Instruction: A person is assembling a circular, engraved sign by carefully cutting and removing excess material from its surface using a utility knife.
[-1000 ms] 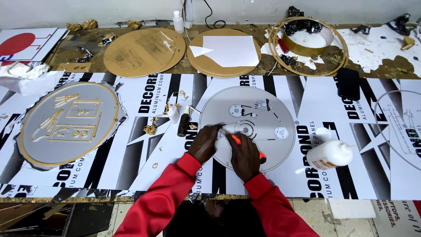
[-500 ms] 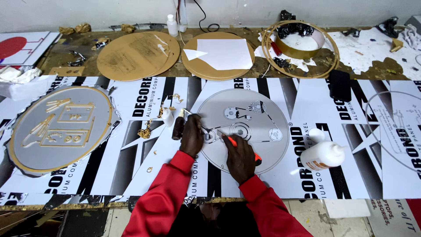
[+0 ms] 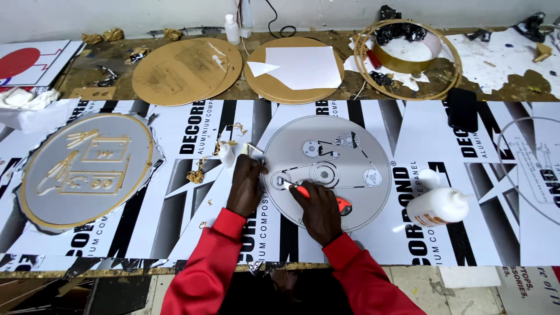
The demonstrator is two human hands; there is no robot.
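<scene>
Across the workbench lie black-and-white printed panel sheets [image 3: 408,233], and near the middle of them rests a grey round disc [image 3: 326,172] with thin black line shapes on its face. It looks like a flat, stiff, light panel with a smooth, probably slippery film on top, so it seems best steadied by pressing flat on its rim or gripped at the edge rather than on the cut lines, which look fine enough to tear or lift. The left hand [image 3: 246,185] presses down at the disc's nine o'clock edge, fingers bent and pinching a small pale scrap whose kind I cannot make out. The right hand [image 3: 319,211] is closed around an orange knife [image 3: 318,197] at about seven o'clock on the disc, its tip pointing toward the small oval shape; the blade itself is too thin to see, and whether it touches the film is unclear. At three o'clock from the disc lies a white glue bottle [image 3: 440,204] on its side. At nine o'clock sits a large grey plaque [image 3: 87,169] with a gold rim and raised gold shapes. At twelve o'clock are two tan round boards [image 3: 186,70], one more carrying a white sheet [image 3: 303,67], and a gold hoop [image 3: 408,58]. Red sleeves hide the bench's near edge, and the far right panel is cut off.
</scene>
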